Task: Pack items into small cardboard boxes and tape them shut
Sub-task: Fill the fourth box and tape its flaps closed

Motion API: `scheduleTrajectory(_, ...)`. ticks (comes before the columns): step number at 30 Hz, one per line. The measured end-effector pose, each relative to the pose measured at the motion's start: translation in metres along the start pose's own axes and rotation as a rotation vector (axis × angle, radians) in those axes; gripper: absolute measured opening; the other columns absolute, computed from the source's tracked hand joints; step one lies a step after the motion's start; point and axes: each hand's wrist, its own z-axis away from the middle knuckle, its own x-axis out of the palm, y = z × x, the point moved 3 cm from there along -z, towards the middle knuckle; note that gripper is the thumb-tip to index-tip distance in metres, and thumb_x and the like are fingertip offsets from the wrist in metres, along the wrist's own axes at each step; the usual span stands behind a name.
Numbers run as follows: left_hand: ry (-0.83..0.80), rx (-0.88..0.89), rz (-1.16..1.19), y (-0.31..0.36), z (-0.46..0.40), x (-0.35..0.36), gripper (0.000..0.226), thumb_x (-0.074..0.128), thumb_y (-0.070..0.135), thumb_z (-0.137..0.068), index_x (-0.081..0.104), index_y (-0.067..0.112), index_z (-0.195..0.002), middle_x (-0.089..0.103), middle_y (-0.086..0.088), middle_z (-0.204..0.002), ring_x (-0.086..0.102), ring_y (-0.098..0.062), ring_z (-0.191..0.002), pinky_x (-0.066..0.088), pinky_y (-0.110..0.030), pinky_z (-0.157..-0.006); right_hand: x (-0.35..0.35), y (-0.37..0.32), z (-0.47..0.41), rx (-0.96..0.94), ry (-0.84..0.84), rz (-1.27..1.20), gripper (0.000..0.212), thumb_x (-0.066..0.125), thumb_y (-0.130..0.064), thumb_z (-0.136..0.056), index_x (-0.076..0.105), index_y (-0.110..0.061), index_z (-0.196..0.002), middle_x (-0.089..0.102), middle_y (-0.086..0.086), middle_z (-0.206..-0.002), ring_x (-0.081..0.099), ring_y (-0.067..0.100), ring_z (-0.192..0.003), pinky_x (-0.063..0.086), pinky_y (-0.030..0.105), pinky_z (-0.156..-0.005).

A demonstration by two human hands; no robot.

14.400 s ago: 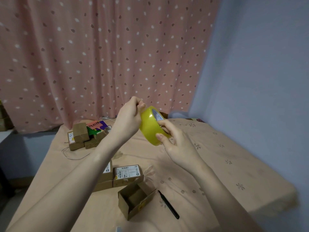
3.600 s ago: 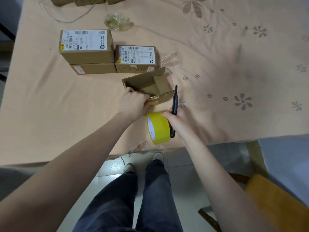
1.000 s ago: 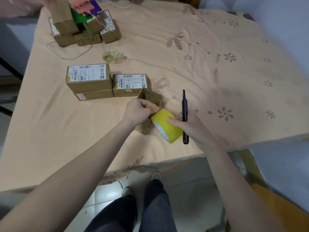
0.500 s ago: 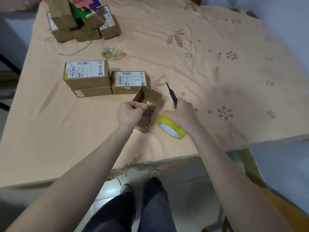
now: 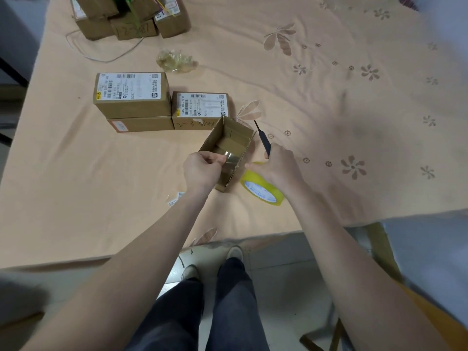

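The open box (image 5: 229, 145) sits near the table's (image 5: 76, 198) front edge, apparently empty and unsealed, so packing and final taping are still ahead, while several closed, labelled boxes (image 5: 131, 97) beside it look finished. The left hand (image 5: 202, 169) pinches a strip of clear tape (image 5: 231, 158) at the box's near end. The right hand (image 5: 277, 164) presses the yellow tape roll (image 5: 260, 190) down and grips a black pen-like tool (image 5: 263, 139).

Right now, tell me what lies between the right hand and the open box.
Nothing visible does. The right hand rests on the tape roll just beside the open box, holding a black pen; the left hand pinches tape at the box.
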Motion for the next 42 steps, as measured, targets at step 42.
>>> scheduleTrajectory(42,-0.196,0.179,-0.231,-0.016,-0.007,0.005,0.023,0.059,0.023,-0.09,0.067,0.029,-0.069,0.068,0.009,-0.071,0.059,-0.006,-0.045,0.05,-0.028,-0.064,0.016,0.026,-0.001,0.066,-0.043,-0.341,0.044,0.079,-0.031,-0.071,0.036,-0.022,-0.064,0.053,-0.004,-0.071,0.063,0.024,-0.081,0.049,0.038,-0.077)
